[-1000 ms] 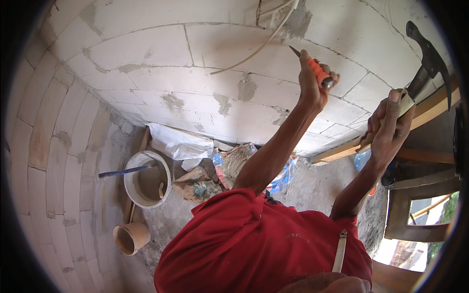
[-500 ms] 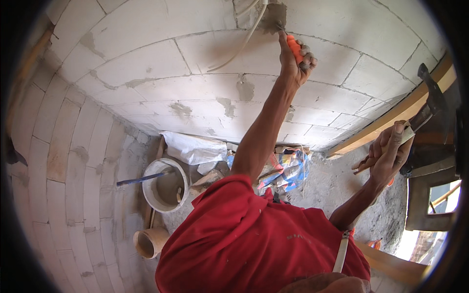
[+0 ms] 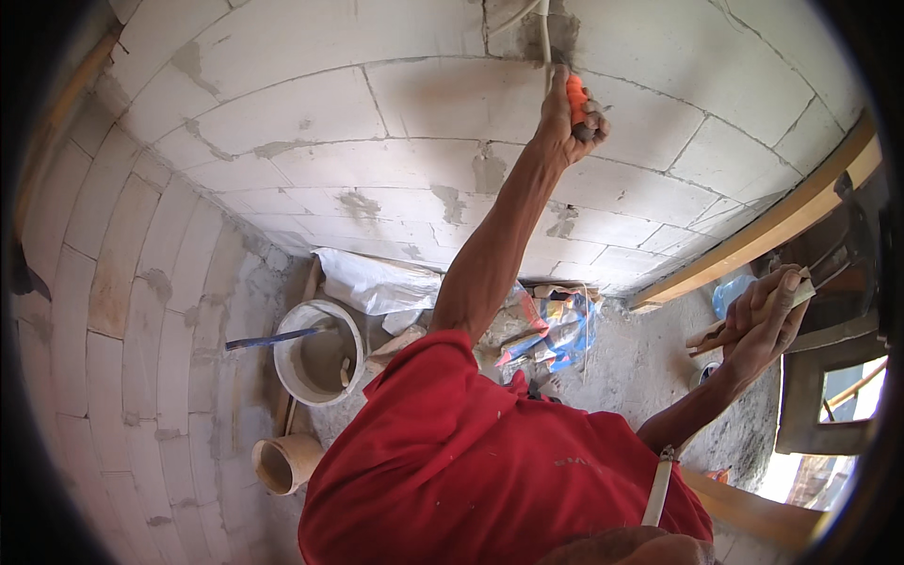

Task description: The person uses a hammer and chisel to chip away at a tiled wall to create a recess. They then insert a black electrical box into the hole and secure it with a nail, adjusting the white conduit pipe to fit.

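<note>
My left hand (image 3: 563, 137) is raised to the white block wall, its fingers closed round an orange-handled trowel (image 3: 576, 98). Only a little of the blade shows, against a grey mortar patch (image 3: 563, 30) at the top of the wall. A pale cable (image 3: 544, 42) hangs over this patch, close beside my thumb. Off to the right, my right hand (image 3: 761, 315) is closed on a light wooden piece (image 3: 799, 290), whose ends stick out past the fingers. Beyond that hand is a dark, blurred metal tool (image 3: 847, 212); whether I hold it, I cannot tell.
Below left stands a white bucket (image 3: 353, 377) of grey mix, a blue bar (image 3: 268, 341) across its rim. Near it lie a beige pot (image 3: 306, 457), a white sack (image 3: 377, 282) and blue-red packaging (image 3: 570, 325). A wooden beam (image 3: 734, 254) lines the right wall edge.
The view has shifted a little. My left hand with the trowel is closer to the cable and slightly lower on the wall. My right hand has moved right with the wooden piece.
</note>
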